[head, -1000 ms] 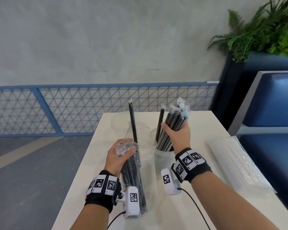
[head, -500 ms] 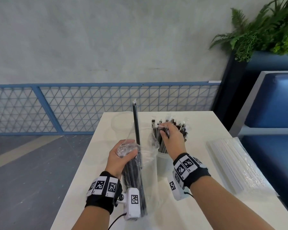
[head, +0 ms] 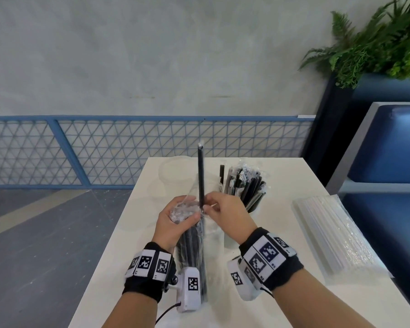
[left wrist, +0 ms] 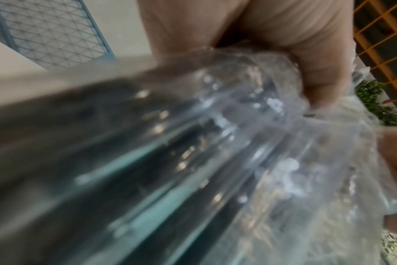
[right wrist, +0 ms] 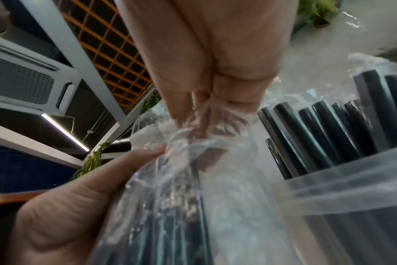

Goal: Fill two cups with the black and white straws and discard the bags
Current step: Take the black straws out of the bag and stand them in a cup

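My left hand (head: 180, 216) (left wrist: 272, 35) grips the crumpled top of a clear bag of black straws (head: 192, 252) (left wrist: 170, 161), which stands on the white table (head: 282, 268). One black straw (head: 201, 176) sticks straight up out of the bag. My right hand (head: 217, 208) (right wrist: 204, 71) pinches the foot of this straw together with the bag's plastic mouth (right wrist: 193, 143). Just right of it, a clear cup (head: 232, 237) (right wrist: 340, 197) holds a bunch of black straws (head: 244, 185) (right wrist: 317, 134). An empty clear cup (head: 175, 171) stands at the far left of the table.
A sealed bag of white straws (head: 329, 233) lies along the table's right side. A blue bench (head: 388, 150) and a planter with ferns (head: 376, 43) stand to the right. A blue mesh railing (head: 104, 150) runs behind the table, and grey floor lies to the left.
My right hand lowered its bunch of black straws into the cup, let go, and moved left to the upright straw at the bag. My left hand stayed on the bag.
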Motion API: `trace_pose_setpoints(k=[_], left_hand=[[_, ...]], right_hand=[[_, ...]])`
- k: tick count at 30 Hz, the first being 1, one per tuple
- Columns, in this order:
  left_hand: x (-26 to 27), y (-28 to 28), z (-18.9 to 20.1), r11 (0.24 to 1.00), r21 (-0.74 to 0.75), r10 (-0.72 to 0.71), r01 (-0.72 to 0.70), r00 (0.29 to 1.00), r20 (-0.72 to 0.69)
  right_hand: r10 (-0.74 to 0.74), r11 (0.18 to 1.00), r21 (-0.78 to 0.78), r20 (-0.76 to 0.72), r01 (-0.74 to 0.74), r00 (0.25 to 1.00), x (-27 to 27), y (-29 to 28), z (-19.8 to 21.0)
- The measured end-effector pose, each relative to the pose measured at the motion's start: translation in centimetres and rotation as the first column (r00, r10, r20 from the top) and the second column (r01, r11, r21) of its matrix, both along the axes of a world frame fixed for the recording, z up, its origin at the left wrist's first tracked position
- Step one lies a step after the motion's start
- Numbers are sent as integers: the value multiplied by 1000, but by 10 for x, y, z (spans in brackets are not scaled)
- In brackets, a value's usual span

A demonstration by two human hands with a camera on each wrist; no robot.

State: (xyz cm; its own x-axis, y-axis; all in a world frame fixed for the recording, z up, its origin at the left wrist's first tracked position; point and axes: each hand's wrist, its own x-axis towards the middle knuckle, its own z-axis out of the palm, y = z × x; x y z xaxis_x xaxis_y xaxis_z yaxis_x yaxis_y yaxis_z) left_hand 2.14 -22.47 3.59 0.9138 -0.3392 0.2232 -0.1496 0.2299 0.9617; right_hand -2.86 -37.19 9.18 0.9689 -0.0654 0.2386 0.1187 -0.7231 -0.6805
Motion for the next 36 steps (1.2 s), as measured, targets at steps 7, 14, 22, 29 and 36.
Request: trace_pose_setpoints(k=[7,14,22,29,36], left_hand=[[-7,13,-20,985,-11,-172,172,985,-13],[-12,32,-35,940,292,-138,176,980,-144],[-11,24,-25,971,151,-166,185,977,-131],[-9,28,-23,922,141,-321,359,918,-234],[2,33,-37,899,306,-237,313,936,-262]], right_hand=[[153,988,0,-224,-157,962,-6,-2,-5],[172,984,-12,-196,-177,965,-13,6,-16],[227,974,17,-35,-226,973,-10,13,-20],[176,932,339,-106,-131,979,-8,22,-47],[241,874,462,-141,-152,960,2,22,-51]])
